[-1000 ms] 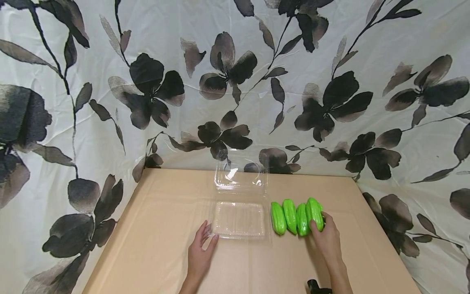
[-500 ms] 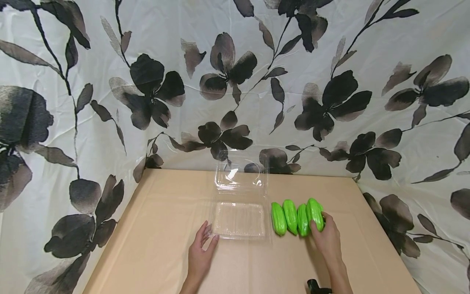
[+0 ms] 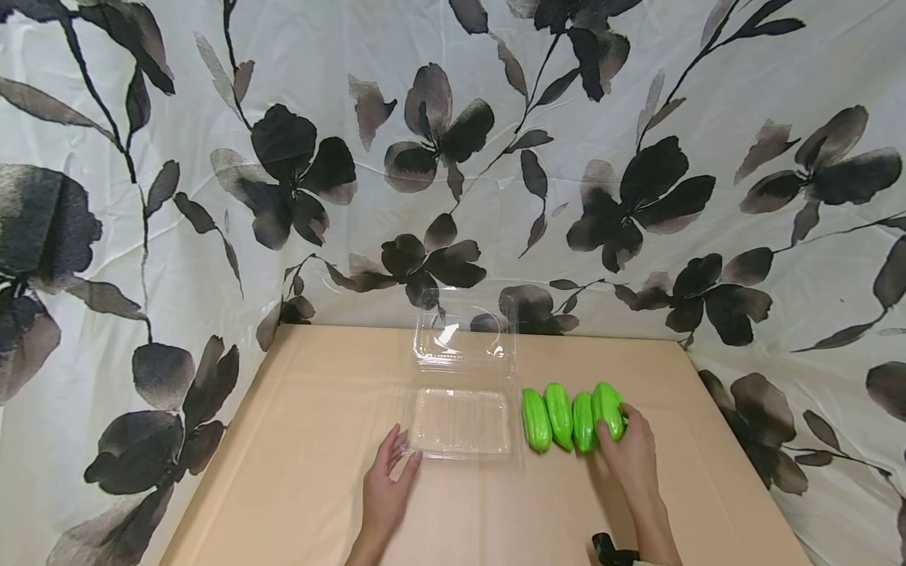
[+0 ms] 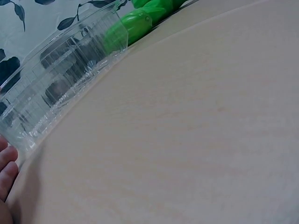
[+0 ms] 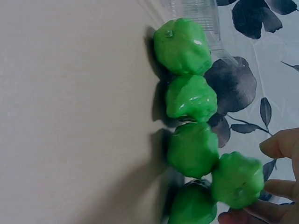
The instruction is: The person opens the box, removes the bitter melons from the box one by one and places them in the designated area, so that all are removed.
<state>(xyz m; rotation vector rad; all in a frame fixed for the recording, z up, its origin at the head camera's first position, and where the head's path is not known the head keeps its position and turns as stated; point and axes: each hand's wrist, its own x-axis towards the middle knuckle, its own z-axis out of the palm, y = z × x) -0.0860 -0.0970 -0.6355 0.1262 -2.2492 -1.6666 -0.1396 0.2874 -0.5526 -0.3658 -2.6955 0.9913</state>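
Observation:
A clear plastic clamshell container (image 3: 460, 458) lies unfolded on the table, its lid (image 3: 463, 346) tipped back toward the cloth. My left hand (image 3: 385, 491) holds its front left corner, with the thumb at the front edge and the fingers along the side; fingertips (image 4: 7, 163) show there in the left wrist view. To the right of the container stands a row of glossy green cucumbers (image 3: 536, 420). My right hand (image 3: 631, 456) grips another cucumber (image 5: 238, 179) at the row's right end. From the head this one covers the end cucumber (image 5: 192, 205), which the right wrist view shows beneath and beside it.
A tan board-like tabletop (image 3: 297, 440) carries everything. Behind it and at both sides hangs a white cloth (image 3: 524, 228) with dark flowers, close to the lid. A black strap device (image 3: 612, 550) sits at my right wrist.
My right hand and the cucumber in it have shifted very slightly to the right and away from me. The left hand, the container and the row stay in place.

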